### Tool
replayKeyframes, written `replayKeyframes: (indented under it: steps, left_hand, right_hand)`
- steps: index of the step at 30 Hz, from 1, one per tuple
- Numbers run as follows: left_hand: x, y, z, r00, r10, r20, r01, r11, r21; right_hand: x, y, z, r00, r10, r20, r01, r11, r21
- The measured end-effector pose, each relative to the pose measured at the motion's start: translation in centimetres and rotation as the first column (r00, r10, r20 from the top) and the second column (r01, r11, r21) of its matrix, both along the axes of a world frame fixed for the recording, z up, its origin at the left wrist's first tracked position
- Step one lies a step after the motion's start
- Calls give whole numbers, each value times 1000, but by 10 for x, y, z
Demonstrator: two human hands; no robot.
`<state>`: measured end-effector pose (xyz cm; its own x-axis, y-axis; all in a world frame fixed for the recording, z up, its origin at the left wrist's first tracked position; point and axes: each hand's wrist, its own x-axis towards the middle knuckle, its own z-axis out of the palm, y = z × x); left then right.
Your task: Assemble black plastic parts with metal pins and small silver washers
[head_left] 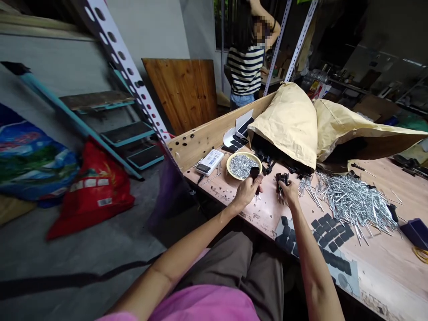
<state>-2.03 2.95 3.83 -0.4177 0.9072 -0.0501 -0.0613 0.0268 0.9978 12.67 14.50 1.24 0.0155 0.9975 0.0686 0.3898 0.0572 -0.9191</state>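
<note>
Clamping my left grip (246, 192) on a black plastic part (255, 172), right grip (290, 191) on a black plastic cluster (281, 179), I should avoid jolting the yellow bowl (231, 174).

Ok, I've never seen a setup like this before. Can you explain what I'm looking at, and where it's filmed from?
There's no machine here: these are a person's bare hands. The single picture comes from a camera on that person's head, looking forward and down.

The left hand holds a black part beside a round bowl of small metal pieces. The right hand is at some black pieces; how firmly it grips them is unclear.

Also on the table are a heap of metal rods, black pads, a white device and two paper sacks. Another person, in a striped top, stands beyond.
</note>
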Motion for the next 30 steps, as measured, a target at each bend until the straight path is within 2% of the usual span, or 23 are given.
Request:
replayKeyframes:
  steps: [2,4,6,8,10,12,13,14,15,16,18,20,21,22,23,24,26,27,28,30]
  left_hand:
    - [-2,-2,5,995,28,95,-28,1000,3]
    - [0,-3,11,976,40,216,-51,998,45]
    - [5,-3,16,946,26,323,-58,994,91]
    - [12,-7,18,909,-4,416,-51,991,121]
    - [21,-18,15,872,-27,489,-34,993,117]
    - [30,-38,9,870,-78,487,50,996,70]
    - [34,-50,5,891,-127,436,127,992,29]
    - [38,-64,1,920,-222,322,241,970,-20]
    - [42,-77,-2,947,-296,126,303,952,-43]
    - [46,-89,-4,941,-316,-122,318,948,-3]
    - [49,-106,-8,821,-216,-528,318,942,109]
    - [48,-110,-11,680,-159,-715,333,937,108]
    - [46,-108,-14,657,-177,-733,345,935,83]
    - [42,-105,-17,678,-214,-703,351,935,53]
    - [38,-101,-20,734,-261,-627,348,937,18]
    - [34,-97,-23,813,-304,-497,336,941,-27]
    - [24,-89,-28,938,-334,-97,315,934,-167]
    - [20,-86,-29,942,-309,129,332,913,-237]
    - [15,-83,-29,907,-265,328,363,886,-288]
    - [8,-78,-27,803,-159,575,405,853,-330]
  right_hand:
    - [0,-12,7,995,-11,103,5,998,57]
    - [1,-35,11,980,89,177,-102,992,68]
    - [1,-62,11,945,307,116,-305,952,-35]
    - [3,-89,7,892,449,-51,-452,882,-132]
    - [10,-110,2,878,463,-124,-477,868,-138]
    - [22,-123,0,903,422,-82,-428,898,-98]
    - [30,-128,1,915,404,-26,-404,911,-81]
    - [37,-132,4,916,398,45,-395,916,-66]
    - [44,-136,8,904,410,124,-406,912,-53]
    - [50,-140,13,874,443,201,-442,895,-49]
    - [57,-147,22,771,559,305,-565,821,-78]
    - [58,-150,29,674,668,316,-667,734,-129]
    - [56,-149,30,647,701,301,-693,705,-152]
    - [54,-145,30,638,718,278,-705,690,-164]
    - [50,-139,28,643,723,254,-708,687,-164]
    - [46,-130,25,657,713,243,-701,697,-150]
    - [34,-109,14,700,652,291,-658,747,-93]
    - [26,-97,8,717,598,358,-622,781,-59]
    - [18,-87,2,715,535,449,-584,811,-36]
    - [1,-73,-10,632,434,642,-536,843,-42]
